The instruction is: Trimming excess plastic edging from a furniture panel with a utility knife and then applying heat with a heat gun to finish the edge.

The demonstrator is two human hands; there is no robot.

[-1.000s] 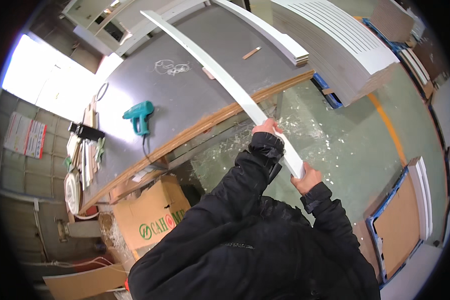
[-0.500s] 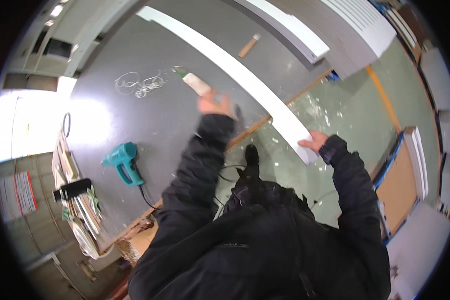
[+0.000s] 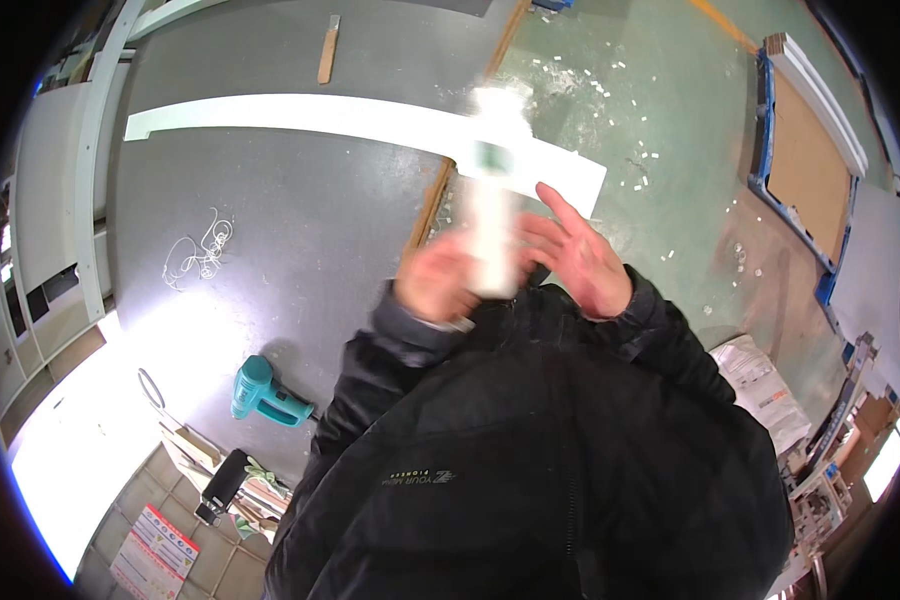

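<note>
My left hand (image 3: 438,278) is closed around a long white thing with a green part (image 3: 488,230). It stands out lengthwise from my hand, but motion blur hides its exact kind. Just right of it, my right hand (image 3: 585,262) has its fingers apart, with the fingertips close to the white thing; whether they touch it I cannot tell. Beyond both hands lies a long, slightly curved white strip (image 3: 300,112) with a notch at its far left end. Its wider right end juts past the table edge, and the held thing covers part of it.
On the grey table (image 3: 300,220) lie a teal heat gun (image 3: 268,392), a tangle of thin white shavings (image 3: 202,252) and a wooden-handled tool (image 3: 328,55). White scraps (image 3: 640,160) litter the green floor. Right, a brown panel (image 3: 805,150) stands in a blue-edged frame.
My right hand has let go of the strip and come in beside my left. My left hand has drawn the white thing toward my body. The whole view has turned.
</note>
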